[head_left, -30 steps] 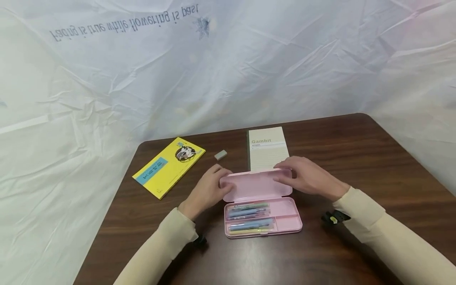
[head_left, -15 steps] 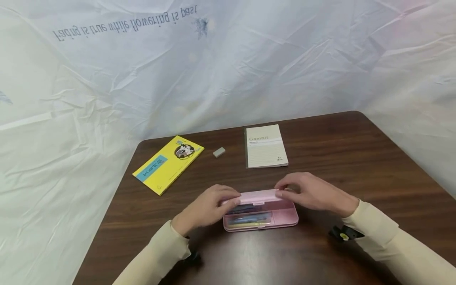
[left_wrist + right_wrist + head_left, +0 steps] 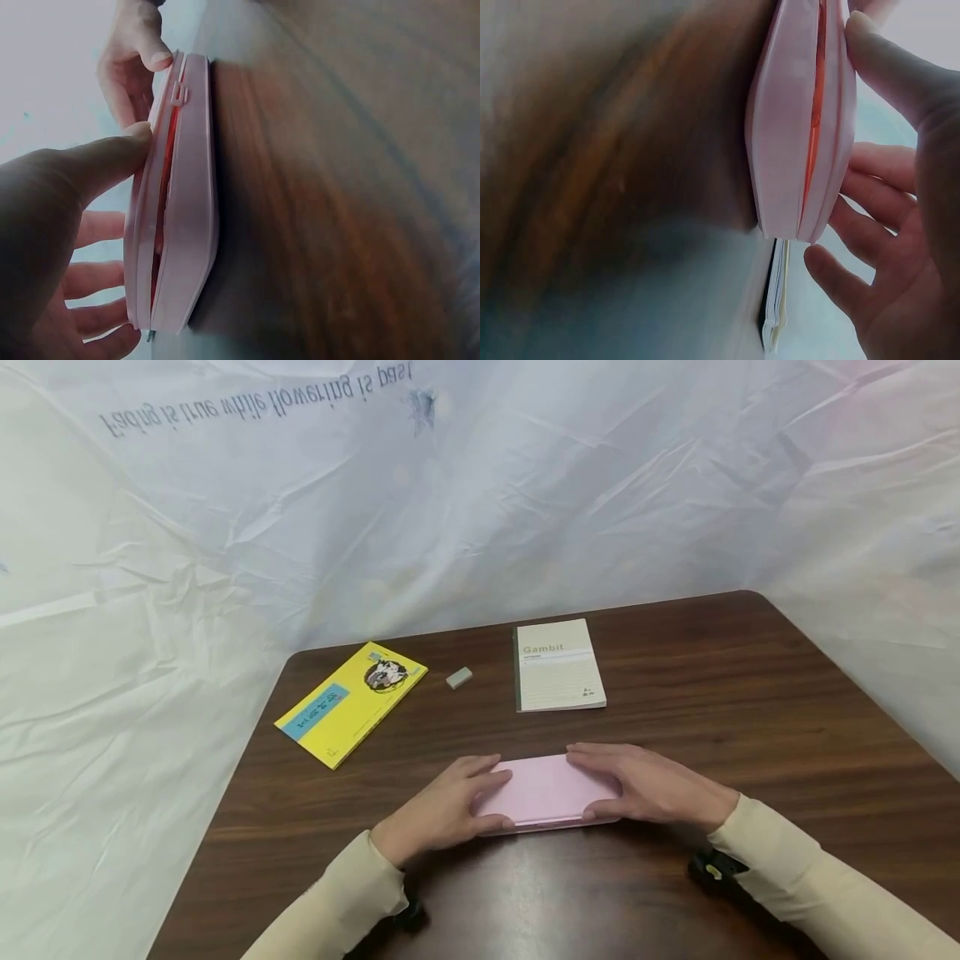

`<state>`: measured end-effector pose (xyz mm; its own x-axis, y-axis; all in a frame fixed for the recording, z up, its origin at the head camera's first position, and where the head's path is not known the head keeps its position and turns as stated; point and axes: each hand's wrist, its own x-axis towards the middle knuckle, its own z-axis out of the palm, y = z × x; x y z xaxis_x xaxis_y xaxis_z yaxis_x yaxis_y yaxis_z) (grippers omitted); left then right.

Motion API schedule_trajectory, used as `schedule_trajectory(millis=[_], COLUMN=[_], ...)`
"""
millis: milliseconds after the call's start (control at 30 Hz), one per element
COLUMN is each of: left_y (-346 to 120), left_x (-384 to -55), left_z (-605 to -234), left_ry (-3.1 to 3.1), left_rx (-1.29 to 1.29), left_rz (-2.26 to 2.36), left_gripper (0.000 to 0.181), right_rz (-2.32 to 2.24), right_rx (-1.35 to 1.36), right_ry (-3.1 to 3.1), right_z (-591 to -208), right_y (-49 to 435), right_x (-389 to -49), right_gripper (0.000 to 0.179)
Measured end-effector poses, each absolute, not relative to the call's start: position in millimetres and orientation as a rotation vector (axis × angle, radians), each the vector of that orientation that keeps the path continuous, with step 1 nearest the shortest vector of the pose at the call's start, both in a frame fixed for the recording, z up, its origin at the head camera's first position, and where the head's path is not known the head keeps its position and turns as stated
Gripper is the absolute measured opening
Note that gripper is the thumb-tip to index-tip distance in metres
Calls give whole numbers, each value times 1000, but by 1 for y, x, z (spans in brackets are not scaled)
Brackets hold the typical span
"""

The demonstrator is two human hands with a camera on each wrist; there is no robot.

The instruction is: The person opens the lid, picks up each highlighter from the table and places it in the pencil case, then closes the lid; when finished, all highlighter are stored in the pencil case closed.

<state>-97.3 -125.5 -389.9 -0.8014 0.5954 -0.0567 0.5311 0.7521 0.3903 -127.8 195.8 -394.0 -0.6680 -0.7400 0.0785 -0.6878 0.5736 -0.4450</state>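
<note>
A pink pencil case [image 3: 547,787] lies on the table with its lid lowered. A thin gap along the seam shows in both wrist views, and a front clasp [image 3: 180,93] in the left one. My left hand [image 3: 444,803] rests on the lid's left end, fingers spread over the top and thumb at the front edge. Over the right end lies my right hand [image 3: 651,785], its fingers along the far side and thumb near the front edge. The pens inside are hidden by the lid.
Behind the case lies a cream notebook [image 3: 558,672] marked Gambit. A small grey eraser [image 3: 459,677] is left of it, and farther left a yellow booklet [image 3: 352,703]. The dark wooden table [image 3: 750,693] meets a white cloth backdrop [image 3: 480,510].
The pencil case's lid has swung from upright down over the tray, covering the pens. Both hands have come down with it, from holding the lid's edge to lying on its top.
</note>
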Motion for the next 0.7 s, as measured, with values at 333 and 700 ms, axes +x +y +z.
schedule_trajectory(millis=[333,700], left_y=[-127,-128], left_x=[-110,-113], left_z=[-389,-393], left_ry=[2768,2768], left_rx=[924,903], left_rz=[528,515], left_gripper=[70,71], right_rz=[-692,-725], right_rx=[-1192,-1147], right_ry=[2700,2674], right_z=[-395,-401], right_y=[197,196], right_x=[-138,-140], right_gripper=[80,79])
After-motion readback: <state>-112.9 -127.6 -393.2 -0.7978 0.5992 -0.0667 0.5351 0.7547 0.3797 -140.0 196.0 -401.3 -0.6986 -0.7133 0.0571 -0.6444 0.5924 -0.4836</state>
